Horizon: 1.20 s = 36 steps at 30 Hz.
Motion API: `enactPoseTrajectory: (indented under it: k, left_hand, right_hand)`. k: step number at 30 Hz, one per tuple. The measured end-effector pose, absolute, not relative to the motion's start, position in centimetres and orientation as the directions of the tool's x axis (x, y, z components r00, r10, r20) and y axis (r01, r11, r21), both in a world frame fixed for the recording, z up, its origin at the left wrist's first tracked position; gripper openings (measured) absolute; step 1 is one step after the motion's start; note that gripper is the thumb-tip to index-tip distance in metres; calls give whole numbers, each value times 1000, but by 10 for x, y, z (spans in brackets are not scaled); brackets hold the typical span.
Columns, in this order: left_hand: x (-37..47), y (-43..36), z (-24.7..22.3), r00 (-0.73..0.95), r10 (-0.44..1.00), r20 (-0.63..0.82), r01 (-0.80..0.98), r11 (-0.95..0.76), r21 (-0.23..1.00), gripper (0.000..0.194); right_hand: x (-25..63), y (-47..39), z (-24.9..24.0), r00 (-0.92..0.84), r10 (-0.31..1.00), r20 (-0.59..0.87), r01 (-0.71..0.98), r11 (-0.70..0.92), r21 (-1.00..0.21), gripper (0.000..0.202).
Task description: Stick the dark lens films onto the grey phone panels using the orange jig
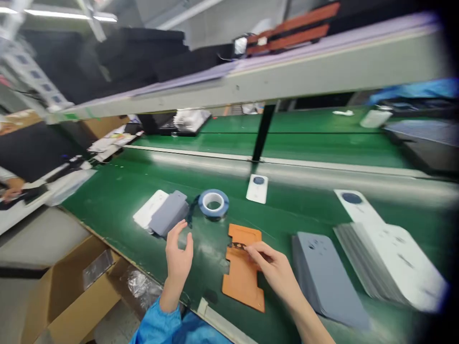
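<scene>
My right hand [270,265] pinches one end of a small black piece with holes [237,245], held over the upper part of an orange notched plate [242,282]. Fingers apart and holding nothing, my left hand [178,253] hovers to the left of that plate. Just beyond it lie several thin grey panels [168,214], partly covering white panels [150,209]. A roll of blue tape [223,200] with a white core rests on the green bench behind the orange plate. Whether the black piece touches the plate I cannot tell.
To the right stand a stack of grey panels [330,277] and a stack of white panels [405,263]. A single white panel [257,189] lies near a black post [263,134]. An open cardboard box [79,306] sits below the bench; another person's hand [13,187] shows far left.
</scene>
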<state>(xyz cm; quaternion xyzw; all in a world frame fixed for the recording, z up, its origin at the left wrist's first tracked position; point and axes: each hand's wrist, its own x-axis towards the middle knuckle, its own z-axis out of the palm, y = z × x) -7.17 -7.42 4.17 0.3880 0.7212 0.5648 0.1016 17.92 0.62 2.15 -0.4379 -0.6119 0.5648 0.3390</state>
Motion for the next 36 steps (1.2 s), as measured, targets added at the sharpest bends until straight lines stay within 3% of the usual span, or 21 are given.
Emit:
enactPoseTrajectory:
  k: [2,4,6,9,21,36]
  left_hand:
    - [-56,-67,36,-571,780,257,458,42,888,24]
    - [-39,-55,27,-467,880,91,371,101,923,21]
    - [-27,-39,16,-382,923,-57,293,179,939,22]
    - [-20,-14,1,-293,947,-136,257,215,942,21]
    - [-21,9,-8,-157,968,-194,230,227,946,17]
    - [-18,13,-5,-166,975,-149,303,195,933,14]
  right_hand:
    - [192,6,15,-324,936,-138,152,-92,-984,30]
    - [197,8,8,-261,950,-170,167,-129,-978,25]
    - [197,13,4,-218,960,-175,213,-128,-969,20]
    - [194,22,5,-217,962,-167,282,-102,-954,16]
    - [185,47,20,-231,950,-208,574,-40,-818,11]
    - [181,48,14,-197,962,-192,622,-29,-782,7]
